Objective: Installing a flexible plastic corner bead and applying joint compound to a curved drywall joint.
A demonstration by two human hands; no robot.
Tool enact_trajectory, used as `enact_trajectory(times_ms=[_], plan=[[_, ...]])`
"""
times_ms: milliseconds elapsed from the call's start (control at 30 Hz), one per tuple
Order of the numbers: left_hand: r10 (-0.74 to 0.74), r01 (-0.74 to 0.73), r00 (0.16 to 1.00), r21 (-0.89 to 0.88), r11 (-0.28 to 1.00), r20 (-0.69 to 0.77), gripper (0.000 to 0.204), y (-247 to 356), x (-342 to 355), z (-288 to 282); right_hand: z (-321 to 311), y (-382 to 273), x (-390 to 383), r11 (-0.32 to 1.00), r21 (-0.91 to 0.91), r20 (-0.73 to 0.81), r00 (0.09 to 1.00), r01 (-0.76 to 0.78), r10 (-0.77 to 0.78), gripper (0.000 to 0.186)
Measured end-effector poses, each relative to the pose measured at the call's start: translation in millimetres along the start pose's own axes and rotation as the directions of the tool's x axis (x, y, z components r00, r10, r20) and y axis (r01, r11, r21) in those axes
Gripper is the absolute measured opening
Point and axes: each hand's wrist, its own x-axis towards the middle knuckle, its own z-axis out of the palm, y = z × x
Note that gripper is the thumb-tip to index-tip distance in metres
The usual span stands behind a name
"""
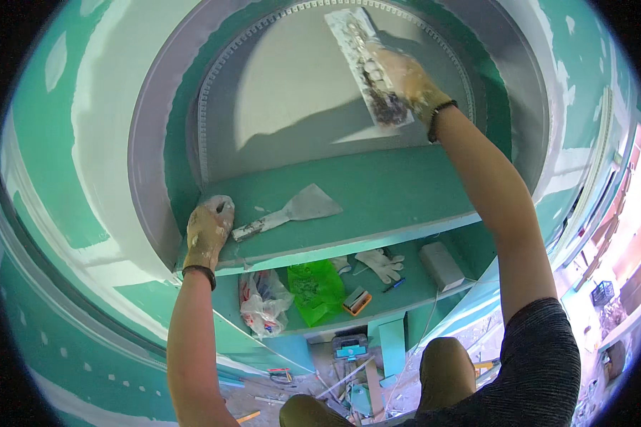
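My right hand (411, 77), in a plaster-smeared glove, grips a long flat finishing trowel (357, 50). The trowel is against or just in front of the grey back panel (285, 92) of an arched niche; the hand is slightly blurred. My left hand (209, 226), also gloved and smeared, is closed at the left front corner of the green niche ledge (377, 188). Whitish matter shows at its fingers, and I cannot make out what they hold. Beside it on the ledge lies a wide putty knife (292, 211), its blade pointing right.
The shelf below holds a white plastic bag (263, 302), a green bag (315, 290), a small orange-edged box (357, 300), white gloves (381, 265) and a grey block (441, 266). A toothed bead (205, 121) edges the arch. Scraps (349, 384) litter the floor.
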Motion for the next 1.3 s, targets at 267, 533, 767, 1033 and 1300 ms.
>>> enact_trajectory(times_ms=[267, 533, 767, 1033, 1300], plan=[[0.060, -0.060, 0.997, 0.009, 0.998, -0.042, 0.036, 4, 3, 6, 44, 40, 24, 0.742, 0.580, 0.192, 0.942, -0.336, 0.277, 0.055], [0.058, -0.058, 0.998, -0.004, 0.998, -0.032, 0.033, -4, 4, 1, 21, -42, 52, 0.201, 0.771, 0.385, 0.693, -0.605, 0.610, 0.055], [0.057, -0.057, 0.998, 0.003, 0.998, -0.023, 0.033, -1, 5, 3, 42, -34, 79, 0.516, 0.514, 0.178, 0.674, -0.685, 0.717, 0.039], [0.082, -0.082, 0.997, 0.000, 0.997, -0.001, 0.034, -5, 9, 11, 32, -20, 79, 0.549, 0.518, 0.208, 0.719, -0.656, 0.663, 0.054], [0.055, -0.055, 0.998, 0.025, 0.998, -0.007, 0.034, 16, 10, 16, 3, 29, -5, -0.115, 0.876, 0.470, 0.777, -0.468, 0.419, 0.047]])
